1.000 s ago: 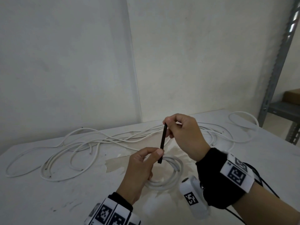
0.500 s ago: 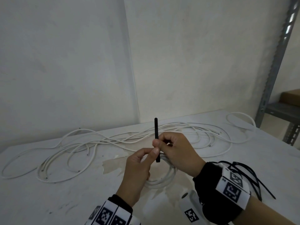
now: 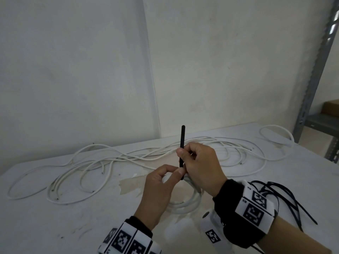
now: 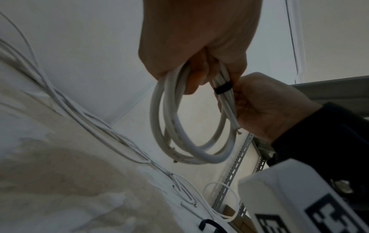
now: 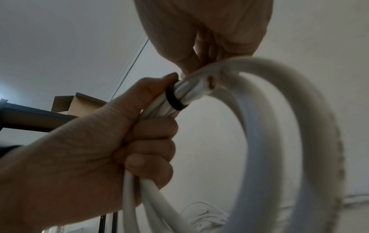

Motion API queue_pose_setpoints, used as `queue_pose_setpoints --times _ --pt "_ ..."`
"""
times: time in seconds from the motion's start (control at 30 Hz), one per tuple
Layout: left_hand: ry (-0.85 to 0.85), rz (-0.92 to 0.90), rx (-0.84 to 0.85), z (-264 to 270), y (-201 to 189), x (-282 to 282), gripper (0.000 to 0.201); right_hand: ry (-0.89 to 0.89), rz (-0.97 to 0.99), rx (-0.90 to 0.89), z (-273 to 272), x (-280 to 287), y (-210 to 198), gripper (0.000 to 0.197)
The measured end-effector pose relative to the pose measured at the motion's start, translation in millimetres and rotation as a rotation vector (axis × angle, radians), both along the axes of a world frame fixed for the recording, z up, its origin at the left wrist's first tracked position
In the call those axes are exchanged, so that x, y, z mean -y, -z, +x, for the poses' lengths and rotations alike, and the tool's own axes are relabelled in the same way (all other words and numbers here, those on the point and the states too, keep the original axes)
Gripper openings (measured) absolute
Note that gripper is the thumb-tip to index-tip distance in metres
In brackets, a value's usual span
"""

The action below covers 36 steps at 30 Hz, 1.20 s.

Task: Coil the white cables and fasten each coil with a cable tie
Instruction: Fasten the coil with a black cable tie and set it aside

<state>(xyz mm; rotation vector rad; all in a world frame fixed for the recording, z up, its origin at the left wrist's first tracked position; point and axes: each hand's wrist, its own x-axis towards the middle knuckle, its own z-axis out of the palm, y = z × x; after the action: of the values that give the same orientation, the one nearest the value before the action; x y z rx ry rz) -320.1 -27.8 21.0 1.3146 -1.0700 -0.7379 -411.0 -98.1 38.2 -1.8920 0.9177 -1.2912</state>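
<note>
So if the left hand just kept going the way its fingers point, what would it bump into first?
Almost at once, the right hand: the left hand reaches up and right, its fingertips by the black cable tie that the right hand pinches. Beyond lie loose white cables, though depth is hard to judge.

**Three views, one shared coil**

The head view looks forward and down over the counter (image 3: 55,226) toward the wall at 12 o'clock. Both wrist views look upward from close beneath, sharing the white coil (image 4: 191,141) (image 5: 279,126) and its black cable tie (image 4: 223,88) (image 5: 175,100) (image 3: 182,143).
</note>
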Motion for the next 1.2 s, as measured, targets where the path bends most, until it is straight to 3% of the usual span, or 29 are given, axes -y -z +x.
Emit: queue_pose_setpoints --times 0.17,0.27,0.37,0.47,0.6,0.7,1.0,1.2 --pt "-0.024 -0.011 0.002 6 -6 -6 0.014 -0.155 -0.007 0.048 1 -4 -2 0.021" --pt "-0.046 -0.022 -0.020 16 -13 -5 0.014 -0.294 0.087 0.013 -1 -5 2 0.010" --pt "-0.077 -0.025 -0.080 29 -15 -2 0.015 -0.379 0.111 -0.083 -2 -8 11 0.020" --pt "-0.002 0.029 -0.170 36 -13 -3 0.019 -0.349 0.061 -0.144 -1 -7 13 0.032" --pt "0.132 0.076 -0.063 49 -7 -14 0.023 -0.273 0.054 -0.155 2 1 18 0.034" --pt "0.192 0.105 -0.092 61 -3 -20 0.019 -0.245 0.100 -0.135 5 3 22 0.034" --pt "-0.017 0.017 0.129 71 8 -17 0.026 -0.339 0.240 -0.006 24 -6 28 0.027" --pt "-0.033 -0.003 -0.204 74 11 -28 0.026 -0.307 0.162 -0.041 45 -6 29 0.029"
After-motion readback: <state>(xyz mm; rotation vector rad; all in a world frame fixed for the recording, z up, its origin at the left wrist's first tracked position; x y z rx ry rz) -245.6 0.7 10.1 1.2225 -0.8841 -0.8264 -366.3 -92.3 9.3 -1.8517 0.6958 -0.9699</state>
